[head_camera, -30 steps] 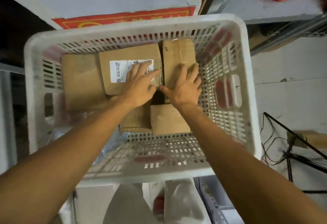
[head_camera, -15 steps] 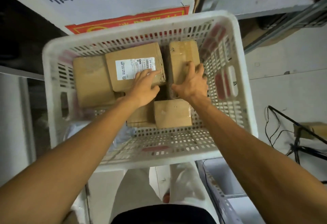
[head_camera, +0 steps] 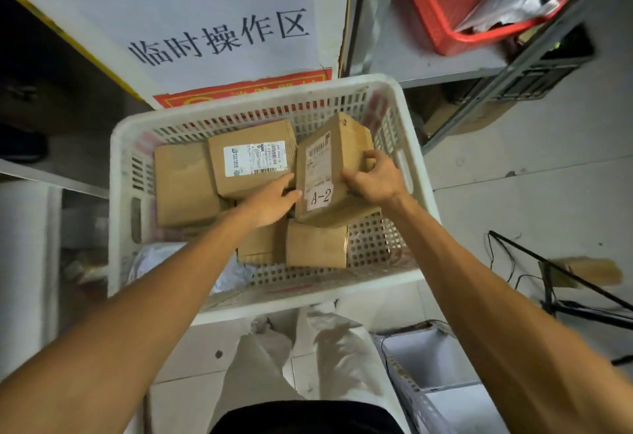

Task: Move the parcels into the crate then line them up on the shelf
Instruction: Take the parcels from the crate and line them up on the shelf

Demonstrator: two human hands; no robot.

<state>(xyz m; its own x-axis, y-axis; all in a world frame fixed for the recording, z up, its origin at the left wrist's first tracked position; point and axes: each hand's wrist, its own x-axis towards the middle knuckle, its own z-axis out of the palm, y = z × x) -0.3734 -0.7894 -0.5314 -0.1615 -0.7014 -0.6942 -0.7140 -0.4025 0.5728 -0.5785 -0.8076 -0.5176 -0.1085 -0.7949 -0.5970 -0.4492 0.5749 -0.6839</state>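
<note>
Head view: tilted cardboard parcel (head_camera: 329, 173) between both hands, seemingly.

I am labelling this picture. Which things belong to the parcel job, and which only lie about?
Job: white crate; A-2 parcel held by right hand; labelled parcel by left hand.

Lying about: red basket; black cables; floor sign.

Inside the white crate (head_camera: 414, 146) five brown cardboard parcels can be counted: one plain at its left wall (head_camera: 183, 183), one labelled at its far wall (head_camera: 251, 156), one tilted and marked A-2 on its right side (head_camera: 329, 173), and two low near its front wall (head_camera: 262, 243) (head_camera: 317, 245). Two bare hands reach into the crate, the left (head_camera: 270, 202) and the right (head_camera: 375, 178). One red basket (head_camera: 442, 19) stands on the shelf beyond the crate's far right corner.
</note>
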